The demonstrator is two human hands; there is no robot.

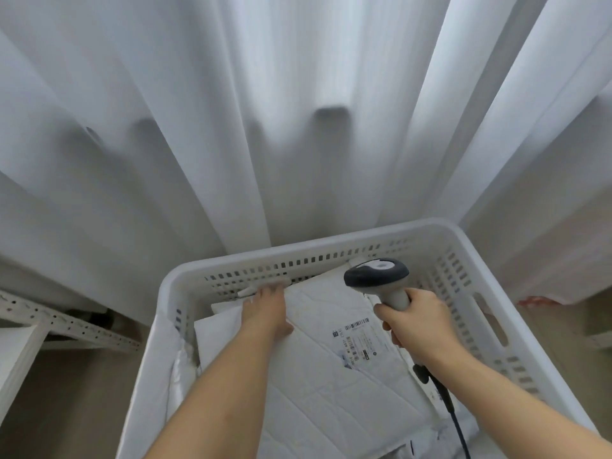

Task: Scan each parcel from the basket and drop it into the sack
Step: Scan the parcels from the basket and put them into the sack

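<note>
Head view: one camera is looking down over two bare forearms into a basket.
Basket [463, 240]: one white slotted plastic basket is standing in front of a white curtain [298, 111].
Parcels: at least three white padded mailers are lying in the basket; the exact count cannot be told, since they are overlapping.
Top parcel [318, 376]: one large white bubble mailer is lying flat, filling most of the basket.
Label [356, 339]: one printed shipping label is facing up on the top parcel, carrying barcodes; the writing is too small to read.
Left hand [265, 309]: its grip is reaching to the far edge of the top parcel, fingers curling over that edge while the thumb is pressing on the upper face.
Right hand [417, 323]: its grip is wrapping fully round the handle of the scanner.
Scanner [377, 276]: one grey handheld barcode scanner with a dark head is hanging above the top parcel, near the label; no brand is readable.
Cable [447, 402]: one black cable is trailing from the scanner's handle toward the lower edge.
Shelf frame [66, 323]: one white perforated metal frame is standing to the left of the basket.
</note>
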